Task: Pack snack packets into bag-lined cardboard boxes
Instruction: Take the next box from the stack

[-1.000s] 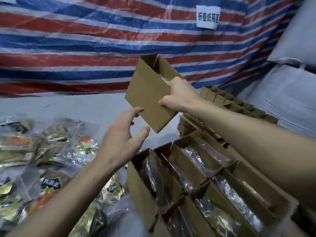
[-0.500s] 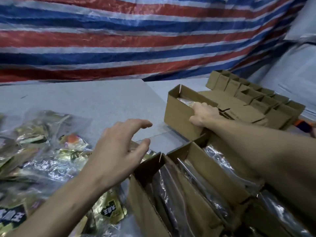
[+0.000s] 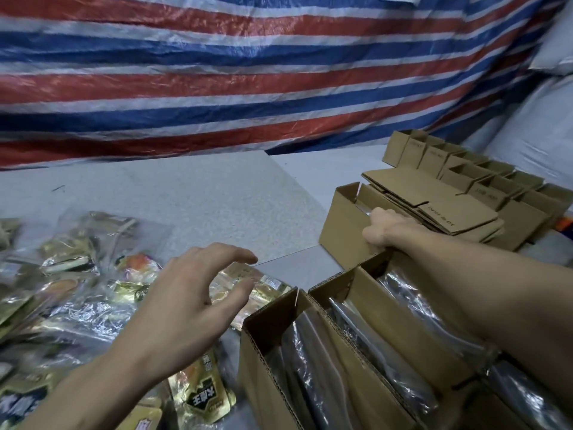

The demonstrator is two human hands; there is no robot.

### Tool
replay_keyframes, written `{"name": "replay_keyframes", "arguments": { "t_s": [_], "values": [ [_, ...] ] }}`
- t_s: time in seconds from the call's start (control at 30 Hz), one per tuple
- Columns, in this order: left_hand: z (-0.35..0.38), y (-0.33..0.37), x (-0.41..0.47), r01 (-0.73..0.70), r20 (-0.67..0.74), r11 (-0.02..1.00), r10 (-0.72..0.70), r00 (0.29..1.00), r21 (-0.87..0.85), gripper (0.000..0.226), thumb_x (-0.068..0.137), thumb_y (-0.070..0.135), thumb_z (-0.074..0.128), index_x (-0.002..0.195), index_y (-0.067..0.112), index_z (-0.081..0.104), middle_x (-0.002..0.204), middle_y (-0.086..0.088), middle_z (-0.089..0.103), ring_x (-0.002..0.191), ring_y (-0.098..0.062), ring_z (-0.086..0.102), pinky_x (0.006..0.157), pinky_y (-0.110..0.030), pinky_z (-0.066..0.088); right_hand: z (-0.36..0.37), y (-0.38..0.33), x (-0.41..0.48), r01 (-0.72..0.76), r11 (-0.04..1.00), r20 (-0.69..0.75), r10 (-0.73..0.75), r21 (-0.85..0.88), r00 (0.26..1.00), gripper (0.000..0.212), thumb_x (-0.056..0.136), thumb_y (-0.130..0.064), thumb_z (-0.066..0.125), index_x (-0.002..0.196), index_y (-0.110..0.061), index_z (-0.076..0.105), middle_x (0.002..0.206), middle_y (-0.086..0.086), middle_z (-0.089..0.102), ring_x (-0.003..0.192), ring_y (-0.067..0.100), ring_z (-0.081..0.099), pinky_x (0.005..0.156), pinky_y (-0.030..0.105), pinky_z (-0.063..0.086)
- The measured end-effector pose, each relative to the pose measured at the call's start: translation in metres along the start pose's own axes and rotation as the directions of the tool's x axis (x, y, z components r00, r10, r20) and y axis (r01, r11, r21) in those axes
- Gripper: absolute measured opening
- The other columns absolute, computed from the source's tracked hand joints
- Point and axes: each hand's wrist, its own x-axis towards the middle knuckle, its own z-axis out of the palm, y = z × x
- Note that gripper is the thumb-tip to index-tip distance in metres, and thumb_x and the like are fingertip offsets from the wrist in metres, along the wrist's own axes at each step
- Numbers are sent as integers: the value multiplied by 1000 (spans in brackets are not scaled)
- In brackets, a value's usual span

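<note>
Two bare hands work well apart. The right hand (image 3: 383, 231) grips the near rim of a small open cardboard box (image 3: 344, 231), its fingers curled over the edge and into the box, which stands upright on the grey table (image 3: 192, 197). Something shiny shows inside the box, but it is too hidden to tell more.

The left hand (image 3: 186, 305) hovers to the left of that box and nearer the camera. Its fingers are spread and loosely bent, and it holds nothing. Under it lies a heap of snack packets (image 3: 74, 262) in clear and gold wrappers. One gold packet with black lettering (image 3: 203, 395) lies by the left wrist, further still from the box.

On the near side of the box, close against it, stand the bag-lined boxes (image 3: 381, 305), open-topped with crinkled clear plastic in each. The right forearm crosses over them.

Directly behind the box lies a stack of flattened cardboard (image 3: 412, 184), its edge at the box's far wall. Beyond that stack, behind and to the right of the box, upright open boxes (image 3: 432, 156) stand in rows. Far behind the box hangs a red, white and blue striped tarp (image 3: 248, 72), and pale sacks (image 3: 536, 125) rise to the box's right.
</note>
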Motion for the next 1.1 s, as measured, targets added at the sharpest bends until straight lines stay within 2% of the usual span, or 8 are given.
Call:
{"name": "replay_keyframes", "arguments": {
  "t_s": [0.4,0.53,0.6,0.7,0.77,0.9,1.0,1.1],
  "values": [
    [-35,-2,-34,55,21,993,-57,998,109,35,80,69,40,107,54,58,113,39,58,112,5,54,96,-38,47,-27,-18,-29,47,994,-49,-52,-99,997,7,83,-19,55,77,-15,55,78,3,57,65,18,52,54,29,34],
    [-62,4,-48,53,-53,986,-46,998,155,47,79,68,39,112,45,63,114,35,60,116,8,53,105,-39,43,-47,-72,-72,229,959,-123,-250,-167,960,15,87,-27,54,75,-19,49,80,1,55,70,20,52,63,32,37],
    [-84,7,-64,86,-111,985,-69,991,151,40,80,68,44,97,40,67,99,30,65,103,6,59,94,-38,49,-53,-108,-104,395,916,-98,-400,-71,911,17,88,-34,54,79,-20,54,86,2,60,82,25,59,66,32,42],
    [-124,4,-100,161,-264,972,-113,958,169,50,89,60,53,61,19,49,59,11,52,57,-6,50,57,-32,45,-58,-163,-167,628,761,-77,-625,163,777,25,88,-41,57,82,-18,67,89,-1,69,89,23,64,73,32,49],
    [-154,1,-132,240,-343,960,-179,922,145,55,96,55,55,62,15,41,50,9,36,48,-5,34,51,-30,31,-61,-192,-216,745,574,-56,-778,340,625,41,91,-42,58,67,-10,59,61,-3,60,61,14,57,59,30,41],
    [-223,-2,-209,365,-448,895,-224,865,256,25,102,47,46,83,31,48,51,10,42,46,-4,33,49,-28,27,-70,-231,-305,736,231,-157,-896,637,416,59,96,-50,57,53,-14,39,46,-4,31,44,9,28,49,23,25],
    [-283,3,-260,486,-515,785,-254,818,385,11,102,29,48,98,39,51,69,14,56,60,-4,51,60,-32,46,-81,-250,-346,722,124,-214,-909,680,357,57,91,-56,57,52,-14,57,47,3,49,46,4,43,51,20,31],
    [-343,8,-288,559,-562,614,-217,798,557,16,94,31,48,106,28,59,98,12,56,84,-15,59,75,-39,49,-96,-266,-370,713,96,-209,-922,695,327,54,82,-59,57,48,-17,62,46,2,54,47,3,48,51,16,33]
  ]
}}
